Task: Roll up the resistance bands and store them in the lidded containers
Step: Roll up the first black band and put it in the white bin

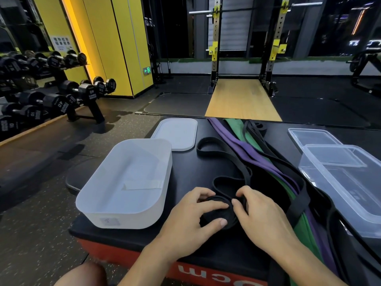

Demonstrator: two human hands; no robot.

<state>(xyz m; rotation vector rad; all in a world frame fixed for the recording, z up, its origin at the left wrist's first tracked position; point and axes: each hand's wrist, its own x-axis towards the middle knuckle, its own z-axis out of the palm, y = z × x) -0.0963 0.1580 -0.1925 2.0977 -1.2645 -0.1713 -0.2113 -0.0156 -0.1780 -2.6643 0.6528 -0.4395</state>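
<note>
A partly rolled black resistance band (218, 213) lies near the front of the black padded box top (185, 176). My left hand (191, 217) grips the coil from the left, thumb under it. From the right, my right hand (261, 215) pinches the coil's edge. The band's loose end (208, 147) loops away across the box. An open white container (125, 184) stands left of my hands, its white lid (177, 134) behind it. A purple band (245, 147), a green band (235, 125) and thinner black bands (257, 131) lie stretched to the right.
A clear plastic container (346, 186) sits at the right edge with its clear lid (315, 139) leaning on it. A dumbbell rack (61, 96) stands on the floor at left. A squat rack (247, 48) rises beyond the box.
</note>
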